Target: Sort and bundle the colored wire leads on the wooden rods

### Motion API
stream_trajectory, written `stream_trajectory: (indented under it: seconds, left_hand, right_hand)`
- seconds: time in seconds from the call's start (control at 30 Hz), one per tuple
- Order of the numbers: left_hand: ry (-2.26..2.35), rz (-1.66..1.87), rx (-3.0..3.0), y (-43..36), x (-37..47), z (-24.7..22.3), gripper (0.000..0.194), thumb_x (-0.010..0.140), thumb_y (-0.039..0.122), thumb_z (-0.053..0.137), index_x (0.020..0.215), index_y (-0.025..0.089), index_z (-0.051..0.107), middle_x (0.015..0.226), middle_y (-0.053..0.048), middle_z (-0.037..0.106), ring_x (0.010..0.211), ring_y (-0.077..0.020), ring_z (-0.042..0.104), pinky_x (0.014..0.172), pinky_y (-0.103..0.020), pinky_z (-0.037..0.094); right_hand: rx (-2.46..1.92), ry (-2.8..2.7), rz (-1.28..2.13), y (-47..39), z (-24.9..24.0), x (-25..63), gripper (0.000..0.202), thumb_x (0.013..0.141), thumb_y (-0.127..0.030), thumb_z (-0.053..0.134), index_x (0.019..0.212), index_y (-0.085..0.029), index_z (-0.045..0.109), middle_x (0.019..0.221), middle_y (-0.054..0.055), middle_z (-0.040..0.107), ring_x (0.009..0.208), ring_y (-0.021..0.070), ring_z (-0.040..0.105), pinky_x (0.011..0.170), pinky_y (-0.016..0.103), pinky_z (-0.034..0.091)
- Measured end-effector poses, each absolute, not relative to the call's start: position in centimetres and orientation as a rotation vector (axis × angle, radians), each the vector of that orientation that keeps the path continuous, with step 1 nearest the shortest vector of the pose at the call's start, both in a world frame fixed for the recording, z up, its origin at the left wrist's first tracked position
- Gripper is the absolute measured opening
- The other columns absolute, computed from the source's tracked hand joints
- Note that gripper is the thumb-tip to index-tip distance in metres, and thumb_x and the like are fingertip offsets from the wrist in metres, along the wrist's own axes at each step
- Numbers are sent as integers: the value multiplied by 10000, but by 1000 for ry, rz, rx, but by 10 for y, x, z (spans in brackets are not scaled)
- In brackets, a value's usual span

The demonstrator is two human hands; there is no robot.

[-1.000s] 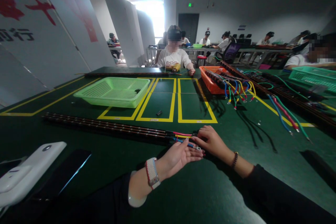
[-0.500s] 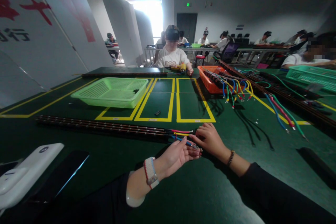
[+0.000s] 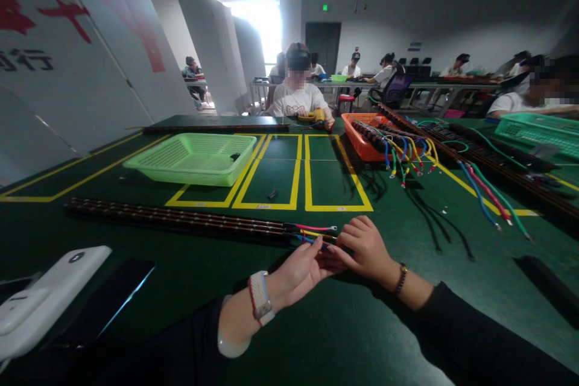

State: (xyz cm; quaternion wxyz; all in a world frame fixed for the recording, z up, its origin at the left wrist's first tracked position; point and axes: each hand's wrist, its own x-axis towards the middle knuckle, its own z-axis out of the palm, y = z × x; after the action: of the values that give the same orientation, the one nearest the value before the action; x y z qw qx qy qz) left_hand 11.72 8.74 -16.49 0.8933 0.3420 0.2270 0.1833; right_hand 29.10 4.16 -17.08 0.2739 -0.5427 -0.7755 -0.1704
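Observation:
My left hand (image 3: 301, 271) lies palm up with its thumb pressing the blue wire (image 3: 308, 239) against the fingers. Closed and curled, my right hand (image 3: 365, 253) meets it from the right, thumb and fingers at the wire's end. That end is hidden by my fingers. The wire comes out of a set of long dark strips (image 3: 181, 217) lying across the table. A red wire (image 3: 320, 228) with a metal terminal and a yellow wire (image 3: 312, 233) leave the same end, just beyond my hands.
A light green basket (image 3: 194, 178) stands past the strips, a small dark piece (image 3: 272, 195) right of it. An orange basket (image 3: 362, 148) holds strips with coloured wires. At the left lie a white device (image 3: 54, 295) and a dark phone (image 3: 108, 298). A co-worker (image 3: 298, 96) sits opposite.
My right hand has shifted slightly down and left onto the blue wire's end, covering the metal terminal that showed over my left fingers. The red wire's terminal now shows.

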Motion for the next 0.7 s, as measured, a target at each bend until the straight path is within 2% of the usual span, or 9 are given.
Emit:
stream_trajectory:
  seconds: [0.27, 0.43, 0.53, 0.7]
  left_hand:
    - [489, 392, 723, 88, 115, -166, 320, 793, 451, 504, 937, 165, 507, 879, -21, 616, 878, -103, 610, 1100, -454, 384]
    - [466, 367, 724, 89, 114, -166, 351, 803, 454, 478, 987, 156, 500, 1060, -79, 622, 1014, -136, 601, 1147, -473, 342]
    - [483, 365, 708, 89, 115, -164, 357, 809, 438, 467, 1015, 148, 501, 1097, -98, 616, 1030, -137, 598, 1138, -460, 354]
    - [539, 322, 741, 87, 116, -158, 379, 810, 461, 418, 930, 119, 531, 933, -96, 652, 884, -137, 641, 1031, -362, 420]
  right_hand:
    - [-1430, -2175, -399, 43, -167, 292, 393, 834, -455, 472, 644, -136, 601, 636, 38, 487, 707, 41, 261, 744, 229, 157]
    - [-1501, -2169, -329, 44, -169, 291, 440, 872, -424, 420, 601, -116, 579, 619, 39, 486, 668, 31, 237, 719, 228, 139]
    - [-1519, -2117, -325, 45, -173, 292, 457, 873, -429, 424, 584, -105, 565, 612, 37, 484, 661, 25, 253, 715, 216, 151]
    - [-1625, -1932, -196, 50, -176, 292, 485, 862, -474, 435, 586, -95, 559, 605, 17, 480, 638, 7, 307, 690, 177, 187]
